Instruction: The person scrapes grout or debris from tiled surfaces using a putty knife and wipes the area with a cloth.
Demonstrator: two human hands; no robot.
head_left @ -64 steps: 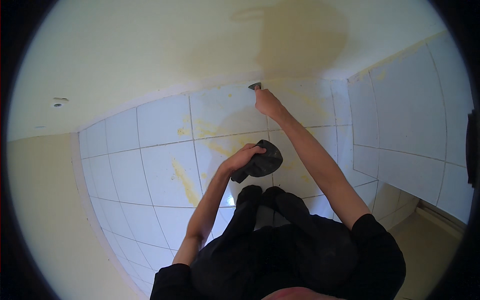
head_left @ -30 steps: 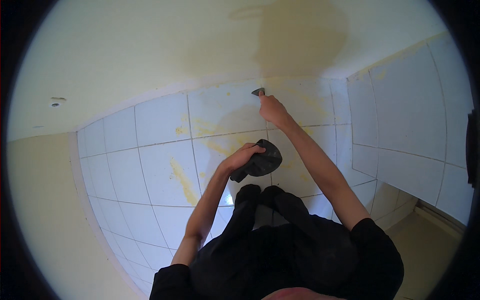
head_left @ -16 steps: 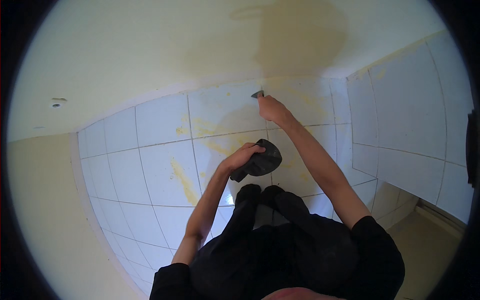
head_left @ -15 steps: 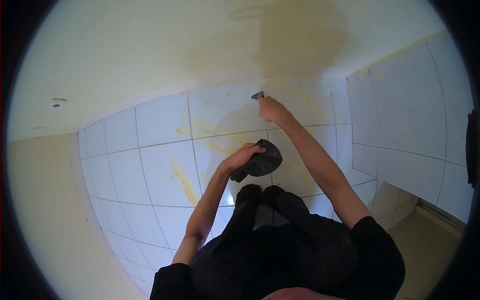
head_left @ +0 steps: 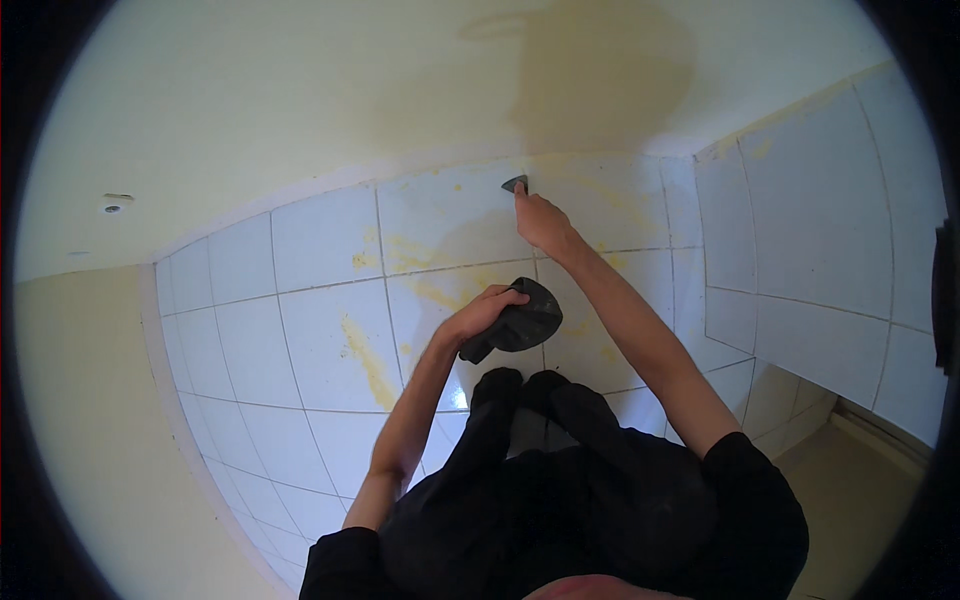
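Note:
My right hand (head_left: 543,222) reaches out to the white tiled floor (head_left: 330,345) near the far wall. It is closed on a small scraper (head_left: 512,184), whose dark triangular blade points left at the tiles; the fist hides its handle. Closer to me, my left hand (head_left: 485,312) grips a dark rounded thing (head_left: 535,315) with a wide end and a narrower tail. Its kind I cannot make out. My thumb lies on top of it. Yellow smears (head_left: 367,362) mark the floor around both hands, and a few small yellow spots lie left of the blade.
A cream wall (head_left: 330,90) rises along the floor's far edge, throwing my shadow back. At the right stands a tiled box-like side (head_left: 820,210). A small white fitting (head_left: 113,204) sits on the wall at left. My dark shoes (head_left: 500,384) are below my left hand.
The scraper and my right hand have shifted very slightly toward the far wall, and more of the blade shows. My left hand has barely moved.

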